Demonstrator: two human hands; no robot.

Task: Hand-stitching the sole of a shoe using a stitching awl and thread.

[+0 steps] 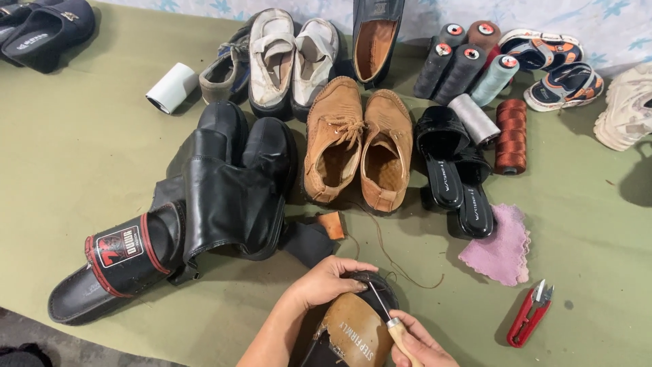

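Shoe with a tan insole is lying at the bottom edge of the olive mat, just below the tan lace-up shoes. Left hand is gripping its dark rim, fingers curling over the edge. Right hand is clenching the wooden handle of an awl, its metal tip touching the rim. Red thread snips are lying to the shoe's right, a pink cloth just above them.
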